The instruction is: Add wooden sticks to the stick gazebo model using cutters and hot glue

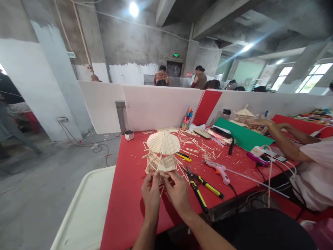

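A small pagoda model (pixel 161 152) built of thin wooden sticks stands on the red table (pixel 125 205) in front of me. My left hand (pixel 151 194) and my right hand (pixel 177 190) are side by side at its near base. Both have fingers curled in a pinch on sticks at the model's lower edge. What exactly each fingertip grips is too small to make out. Loose sticks (pixel 194 144) lie scattered behind and to the right of the model.
Yellow-handled pliers (pixel 201 187), a pink glue gun (pixel 221 171) and a yellow cutter (pixel 183 156) lie to the right. A co-worker's arm (pixel 283 139) reaches toward another stick model (pixel 244 114) over a green mat (pixel 241 137). A white tray (pixel 85 211) sits left; a cup of pens (pixel 186 122) stands behind.
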`<control>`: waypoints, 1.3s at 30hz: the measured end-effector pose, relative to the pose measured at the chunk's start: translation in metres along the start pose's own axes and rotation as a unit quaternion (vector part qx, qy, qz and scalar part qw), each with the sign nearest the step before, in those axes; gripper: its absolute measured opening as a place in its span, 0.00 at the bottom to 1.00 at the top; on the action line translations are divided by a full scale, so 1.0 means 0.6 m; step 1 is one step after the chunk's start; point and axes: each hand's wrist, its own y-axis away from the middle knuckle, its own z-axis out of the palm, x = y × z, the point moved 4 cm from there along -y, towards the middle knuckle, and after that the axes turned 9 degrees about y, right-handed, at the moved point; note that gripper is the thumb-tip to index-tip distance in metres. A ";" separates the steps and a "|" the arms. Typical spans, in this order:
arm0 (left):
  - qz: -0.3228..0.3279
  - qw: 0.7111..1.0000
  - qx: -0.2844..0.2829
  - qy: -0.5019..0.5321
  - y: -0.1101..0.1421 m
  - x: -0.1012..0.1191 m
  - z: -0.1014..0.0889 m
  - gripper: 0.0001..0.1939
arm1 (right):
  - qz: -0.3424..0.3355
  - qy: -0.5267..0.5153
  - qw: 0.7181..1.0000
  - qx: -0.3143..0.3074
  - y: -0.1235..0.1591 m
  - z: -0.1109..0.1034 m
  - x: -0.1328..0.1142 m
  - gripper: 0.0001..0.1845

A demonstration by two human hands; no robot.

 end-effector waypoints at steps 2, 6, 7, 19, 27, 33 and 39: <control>-0.017 0.999 -0.029 -0.007 0.003 -0.005 0.004 0.12 | 0.003 0.002 1.000 0.001 0.000 0.001 0.010 0.13; -0.023 0.997 -0.058 -0.037 0.007 -0.008 0.010 0.12 | -0.006 0.002 1.000 -0.001 0.001 -0.004 0.027 0.14; -0.020 0.997 -0.065 -0.046 0.008 -0.007 0.011 0.12 | -0.011 0.000 1.000 -0.004 0.001 -0.006 0.030 0.14; 0.097 0.980 -0.038 -0.169 0.009 0.011 -0.002 0.11 | -0.080 -0.062 0.994 -0.048 0.006 -0.020 0.026 0.16; 0.123 0.968 -0.022 -0.216 0.011 0.012 -0.004 0.10 | -0.126 -0.100 0.986 0.047 -0.003 -0.078 0.010 0.09; 0.189 0.950 -0.003 -0.249 0.017 0.030 -0.002 0.07 | -0.109 -0.079 0.988 0.076 -0.020 -0.081 0.005 0.10; 0.204 0.945 0.005 -0.255 0.025 0.034 -0.004 0.06 | -0.120 -0.088 0.987 0.067 -0.017 -0.072 0.002 0.15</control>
